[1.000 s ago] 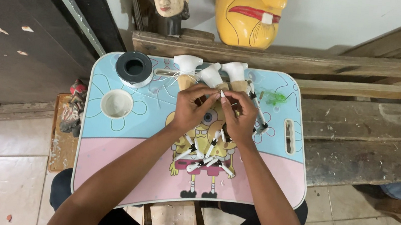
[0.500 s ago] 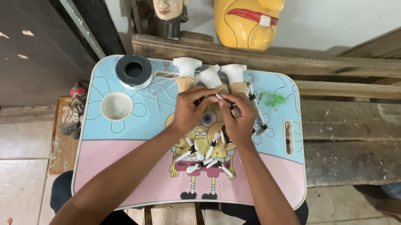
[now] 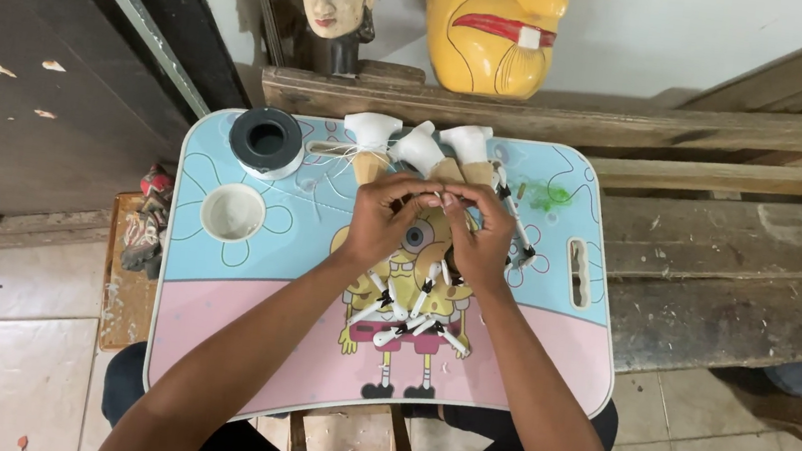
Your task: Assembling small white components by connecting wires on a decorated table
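Observation:
My left hand (image 3: 384, 219) and my right hand (image 3: 482, 235) meet fingertip to fingertip above the middle of a small blue and pink lap table (image 3: 209, 325) with a cartoon figure on it. Both pinch one small pale piece (image 3: 437, 197) between them; its shape is too small to tell. Below my hands lies a heap of small white and black stick-like pieces (image 3: 411, 317). Three white-headed wooden figures (image 3: 420, 149) stand in a row just beyond my fingers.
A black roll of tape (image 3: 268, 140) and a round cup recess (image 3: 232, 211) sit at the table's left. Two carved painted masks (image 3: 489, 24) rest on a wooden bench (image 3: 721, 242) behind. Small painted figures (image 3: 147, 227) lie on a board at the left.
My hands stay together over the table's middle; the fingers have shifted slightly on the small piece.

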